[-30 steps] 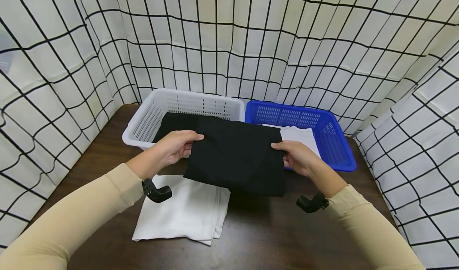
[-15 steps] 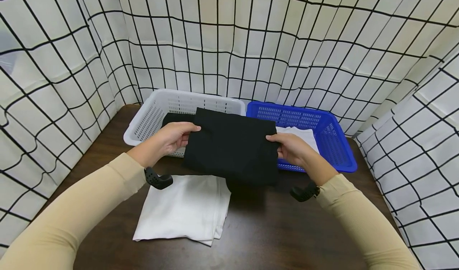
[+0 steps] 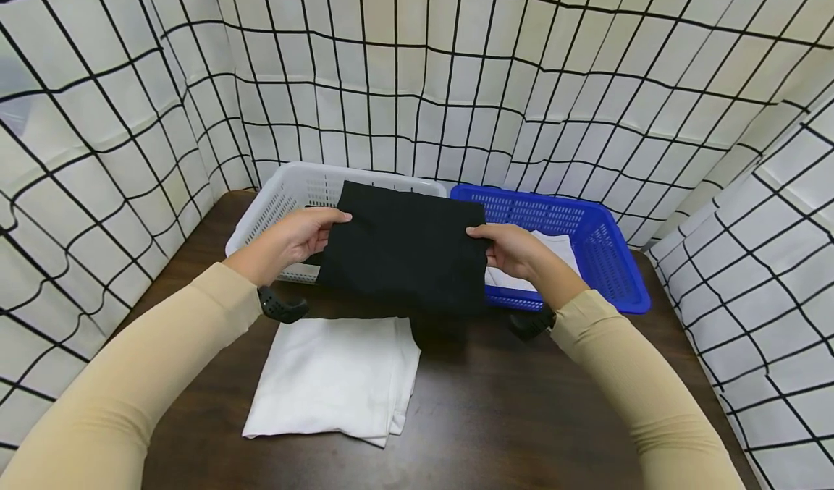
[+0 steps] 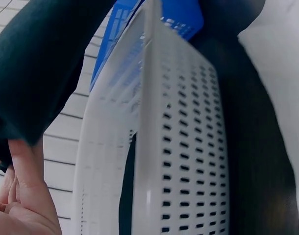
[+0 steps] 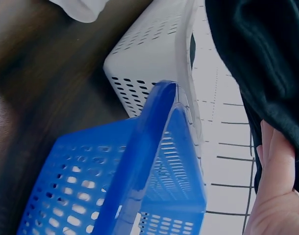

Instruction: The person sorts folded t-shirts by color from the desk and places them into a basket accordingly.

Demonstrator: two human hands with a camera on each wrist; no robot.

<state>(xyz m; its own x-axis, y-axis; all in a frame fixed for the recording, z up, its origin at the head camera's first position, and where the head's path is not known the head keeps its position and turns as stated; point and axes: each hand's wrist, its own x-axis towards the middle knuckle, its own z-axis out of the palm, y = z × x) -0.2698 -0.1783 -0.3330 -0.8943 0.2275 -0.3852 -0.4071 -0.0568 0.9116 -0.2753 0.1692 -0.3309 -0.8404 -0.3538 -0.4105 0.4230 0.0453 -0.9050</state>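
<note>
A folded black cloth (image 3: 404, 247) is stretched between both hands in the head view, overlapping the front of the white basket (image 3: 267, 208). My left hand (image 3: 306, 233) pinches its left edge, thumb on top. At the opposite edge my right hand (image 3: 511, 250) pinches it the same way. In the left wrist view the black cloth (image 4: 37, 63) hangs above the fingers, beside the white basket's rim (image 4: 148, 122). The right wrist view has the fingers of the right hand (image 5: 277, 181) under the cloth (image 5: 267, 54). Inside the white basket shows more black fabric (image 4: 126, 196).
A blue basket (image 3: 606, 258) stands to the right of the white one, with white fabric (image 3: 557, 247) inside. On the dark wooden table (image 3: 508, 417) a folded white cloth (image 3: 332, 381) lies at front left. A white curtain with a black grid (image 3: 404, 77) surrounds the table.
Both hands have carried the black cloth away from the body and slightly left, over the white basket. More of the folded white cloth on the table shows now.
</note>
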